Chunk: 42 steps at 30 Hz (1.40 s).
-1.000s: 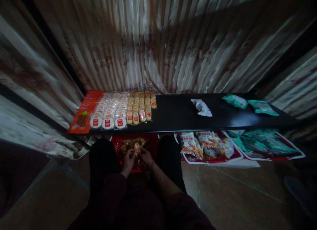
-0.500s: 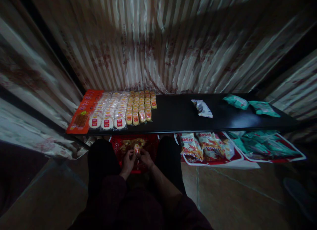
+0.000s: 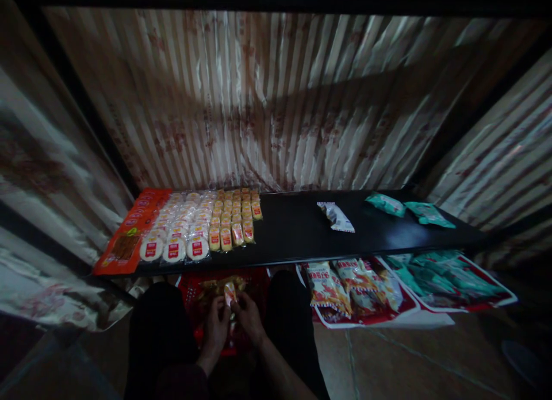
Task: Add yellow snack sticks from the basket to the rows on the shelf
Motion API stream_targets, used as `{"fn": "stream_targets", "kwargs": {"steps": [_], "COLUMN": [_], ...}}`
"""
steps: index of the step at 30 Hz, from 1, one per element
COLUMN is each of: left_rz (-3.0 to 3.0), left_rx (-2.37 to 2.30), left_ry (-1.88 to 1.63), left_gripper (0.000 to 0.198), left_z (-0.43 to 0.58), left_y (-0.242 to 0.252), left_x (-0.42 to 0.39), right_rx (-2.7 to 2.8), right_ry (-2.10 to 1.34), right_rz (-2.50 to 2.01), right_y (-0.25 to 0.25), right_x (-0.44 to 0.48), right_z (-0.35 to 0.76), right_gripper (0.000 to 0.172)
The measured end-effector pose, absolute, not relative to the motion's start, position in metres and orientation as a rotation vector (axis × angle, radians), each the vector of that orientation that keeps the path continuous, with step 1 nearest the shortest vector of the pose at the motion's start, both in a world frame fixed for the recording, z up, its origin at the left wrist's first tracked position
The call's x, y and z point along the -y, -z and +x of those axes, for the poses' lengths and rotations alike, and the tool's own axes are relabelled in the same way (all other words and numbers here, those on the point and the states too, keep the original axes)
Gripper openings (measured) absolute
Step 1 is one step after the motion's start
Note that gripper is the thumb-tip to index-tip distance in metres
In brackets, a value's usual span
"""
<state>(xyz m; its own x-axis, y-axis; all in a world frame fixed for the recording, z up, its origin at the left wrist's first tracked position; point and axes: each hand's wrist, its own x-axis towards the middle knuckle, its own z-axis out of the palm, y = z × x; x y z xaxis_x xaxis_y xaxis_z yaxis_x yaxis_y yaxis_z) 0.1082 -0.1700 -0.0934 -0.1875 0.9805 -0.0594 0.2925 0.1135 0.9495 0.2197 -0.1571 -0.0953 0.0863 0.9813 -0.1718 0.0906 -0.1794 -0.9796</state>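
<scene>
Between my two hands is a small wrapped snack (image 3: pixel 230 294) with an orange-and-white label, held over a red basket (image 3: pixel 184 293). My left hand (image 3: pixel 217 322) grips its left side, and my right hand (image 3: pixel 248 315) pinches it from the right. More yellowish wrapped snacks lie in the basket beneath, partly hidden by my hands. On the black shelf (image 3: pixel 284 230) above, small yellow packaged snacks (image 3: pixel 232 222) stand in rows. Beside them are rows of round white wrapped crackers (image 3: pixel 174 249), then an orange packet (image 3: pixel 129 239) at the left end.
A silver-white bag (image 3: pixel 337 217) and two green bags (image 3: pixel 429 214) lie farther right on the shelf. Below it are a basket of white-and-orange snack bags (image 3: pixel 328 288) and one of green bags (image 3: pixel 452 279). A striped curtain (image 3: pixel 267 118) hangs behind.
The camera view has tilted up, so the shelf and baskets sit lower in the picture. Both hands still hold the small snack over the red basket.
</scene>
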Motion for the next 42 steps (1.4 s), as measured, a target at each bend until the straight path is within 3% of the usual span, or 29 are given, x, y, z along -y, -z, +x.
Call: {"fn": "stream_targets", "kwargs": {"steps": [10,20,32,42], "left_rz": [1.361,1.544,1.728,1.814], "left_rx": [-1.612,-1.462,-1.507,-1.578], "left_ry": [-1.216,-1.149,-1.255,-1.138], "left_gripper": [0.034,0.018,0.033,0.047], "left_z": [0.136,0.179,0.220,0.234], "left_y": [0.052,-0.004,0.002,0.004], "left_x": [0.162,0.127,0.087,0.071], "right_rx": [1.159,1.118,1.171,1.171], "right_ry": [-0.809,-0.684,-0.629,-0.654], "right_rz": [-1.515,-1.479,-1.552,-1.538], "right_y": [0.053,0.013,-0.003,-0.006], "right_x": [0.159,0.131,0.083,0.051], "right_z": [0.235,0.283,0.324,0.333], "right_gripper": [0.030,0.035,0.032,0.026]}}
